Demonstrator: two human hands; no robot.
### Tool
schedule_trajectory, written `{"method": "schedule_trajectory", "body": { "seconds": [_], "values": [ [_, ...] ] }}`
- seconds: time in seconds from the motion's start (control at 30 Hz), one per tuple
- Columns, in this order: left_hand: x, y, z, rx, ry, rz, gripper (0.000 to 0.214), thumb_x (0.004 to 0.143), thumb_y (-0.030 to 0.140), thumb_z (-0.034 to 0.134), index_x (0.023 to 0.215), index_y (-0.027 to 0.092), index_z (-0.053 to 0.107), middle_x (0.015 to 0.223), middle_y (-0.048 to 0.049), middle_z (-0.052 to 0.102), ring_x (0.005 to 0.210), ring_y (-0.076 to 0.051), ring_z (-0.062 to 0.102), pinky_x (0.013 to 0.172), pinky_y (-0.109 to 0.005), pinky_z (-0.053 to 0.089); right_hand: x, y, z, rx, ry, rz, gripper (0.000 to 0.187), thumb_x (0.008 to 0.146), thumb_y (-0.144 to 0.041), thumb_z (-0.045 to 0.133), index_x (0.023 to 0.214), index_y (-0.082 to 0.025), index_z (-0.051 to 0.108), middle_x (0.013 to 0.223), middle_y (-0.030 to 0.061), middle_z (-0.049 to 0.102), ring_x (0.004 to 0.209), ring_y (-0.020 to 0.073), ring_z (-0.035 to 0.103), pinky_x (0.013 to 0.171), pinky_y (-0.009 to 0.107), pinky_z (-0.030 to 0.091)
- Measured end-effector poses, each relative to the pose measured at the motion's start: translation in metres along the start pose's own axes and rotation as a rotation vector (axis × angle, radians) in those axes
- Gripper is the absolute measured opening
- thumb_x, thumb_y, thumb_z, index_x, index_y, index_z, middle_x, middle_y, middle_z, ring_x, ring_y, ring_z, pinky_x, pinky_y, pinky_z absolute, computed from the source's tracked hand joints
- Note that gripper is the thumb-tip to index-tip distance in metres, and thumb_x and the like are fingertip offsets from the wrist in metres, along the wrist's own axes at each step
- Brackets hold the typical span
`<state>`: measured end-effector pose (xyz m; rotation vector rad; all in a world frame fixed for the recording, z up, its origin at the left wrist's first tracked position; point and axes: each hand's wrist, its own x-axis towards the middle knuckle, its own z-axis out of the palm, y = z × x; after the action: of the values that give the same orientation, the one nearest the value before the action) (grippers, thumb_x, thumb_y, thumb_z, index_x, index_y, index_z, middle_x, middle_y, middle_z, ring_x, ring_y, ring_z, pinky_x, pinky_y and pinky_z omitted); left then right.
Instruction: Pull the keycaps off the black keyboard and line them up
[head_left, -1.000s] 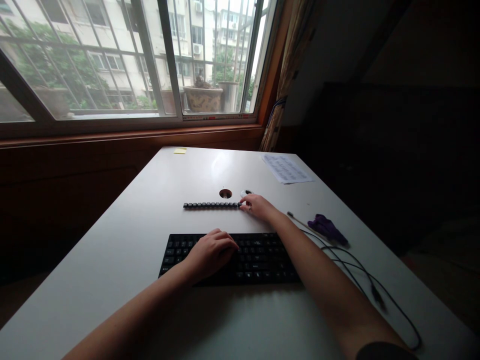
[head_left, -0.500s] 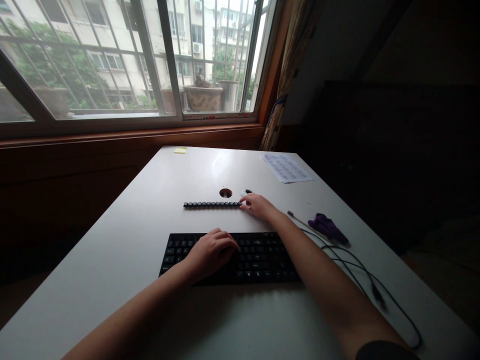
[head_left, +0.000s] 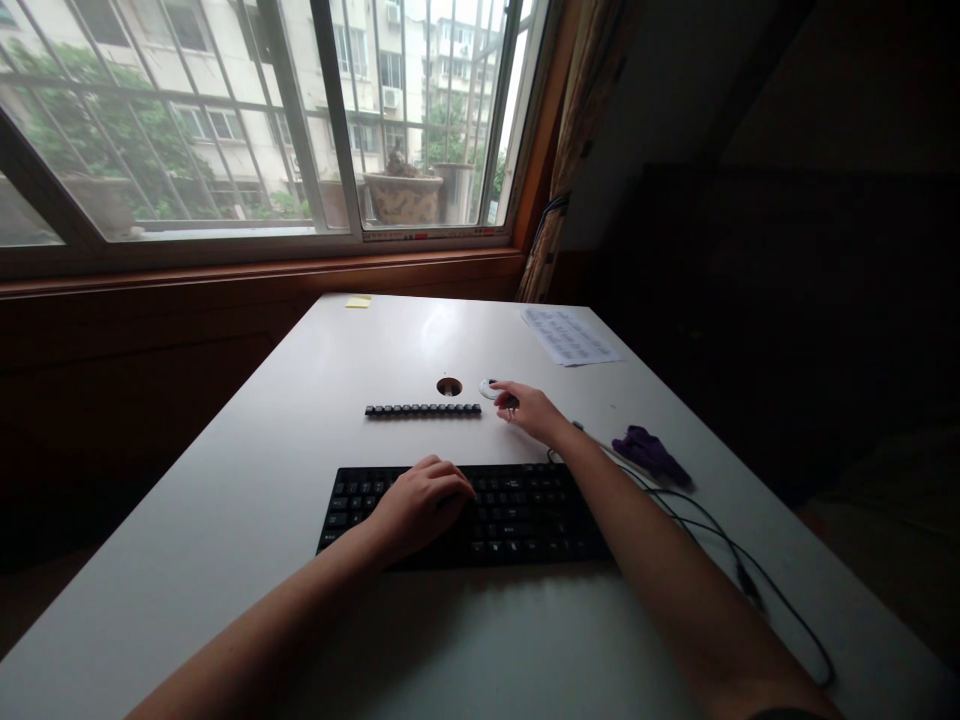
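Gap between keycaps [head_left: 423, 410], keyboard [head_left: 525, 512]; right hand [head_left: 529, 412] bars end.

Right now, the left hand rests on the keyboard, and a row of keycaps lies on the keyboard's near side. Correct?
Not the near side: the head view shows the row of keycaps beyond the keyboard. The left hand rests on it.

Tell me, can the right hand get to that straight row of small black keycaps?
Probably yes: the right hand is just beside the nearest end of the straight row of small black keycaps, and nothing seems to block the small gap of smooth white tabletop between them.
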<state>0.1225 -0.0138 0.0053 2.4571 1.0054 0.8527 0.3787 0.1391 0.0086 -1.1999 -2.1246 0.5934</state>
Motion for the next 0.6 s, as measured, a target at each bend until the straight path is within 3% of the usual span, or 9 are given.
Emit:
{"method": "schedule_trajectory", "body": {
  "seconds": [0.17,0.27,0.33,0.43,0.53,0.6],
  "values": [
    [0.000,0.002,-0.001,0.026,0.003,0.013,0.021,0.087,0.011,0.058,0.100,0.024,0.069,0.105,-0.0033,0.070,0.101,-0.021,0.058,0.091,-0.036,0.051,-0.031,-0.018,-0.023,0.087,0.114,-0.004,0.026,0.084,-0.018,0.059,0.109,-0.021,0.067,0.102,0.0041,0.073,0.088,0.0170,0.070,0.083,0.030,0.054],
    [0.001,0.004,-0.002,0.053,0.001,0.032,0.022,0.086,0.011,0.058,0.102,0.023,0.068,0.107,-0.0036,0.069,0.102,-0.021,0.057,0.092,-0.037,0.051,-0.056,-0.036,-0.037,0.017,0.152,0.057,0.024,0.092,-0.033,0.055,0.105,-0.020,0.070,0.089,0.0044,0.073,0.071,0.0166,0.068,0.078,0.031,0.053],
    [0.000,0.005,-0.002,0.072,0.000,0.046,0.023,0.086,0.011,0.058,0.103,0.023,0.067,0.109,-0.0039,0.068,0.103,-0.022,0.056,0.092,-0.038,0.051,-0.072,-0.049,-0.042,-0.003,0.197,0.063,0.031,0.094,-0.042,0.052,0.104,-0.020,0.071,0.094,0.0064,0.072,0.068,0.0168,0.066,0.073,0.032,0.053],
    [0.001,0.006,-0.002,0.105,-0.004,0.067,0.026,0.086,0.010,0.057,0.108,0.023,0.065,0.110,-0.0049,0.067,0.102,-0.022,0.056,0.093,-0.038,0.051,-0.095,-0.062,-0.043,-0.042,0.318,0.020,0.034,0.096,-0.044,0.048,0.098,-0.020,0.072,0.092,0.0077,0.069,0.084,0.0205,0.066,0.080,0.033,0.051],
    [0.001,0.007,-0.001,0.160,-0.022,0.098,0.031,0.086,0.010,0.055,0.114,0.022,0.063,0.113,-0.0062,0.066,0.103,-0.022,0.055,0.095,-0.039,0.050,-0.112,-0.068,-0.037,-0.028,0.367,0.102,0.034,0.098,-0.044,0.045,0.096,-0.019,0.069,0.078,0.0036,0.065,0.061,0.0155,0.061,0.064,0.029,0.049],
    [0.001,0.009,0.000,0.207,-0.040,0.117,0.034,0.087,0.010,0.054,0.118,0.021,0.061,0.117,-0.0072,0.064,0.105,-0.023,0.055,0.095,-0.040,0.050,-0.117,-0.069,-0.031,-0.044,0.392,0.141,0.032,0.097,-0.043,0.047,0.092,-0.019,0.067,0.068,0.0011,0.064,0.058,0.0160,0.062,0.065,0.030,0.048]
  ]
}}
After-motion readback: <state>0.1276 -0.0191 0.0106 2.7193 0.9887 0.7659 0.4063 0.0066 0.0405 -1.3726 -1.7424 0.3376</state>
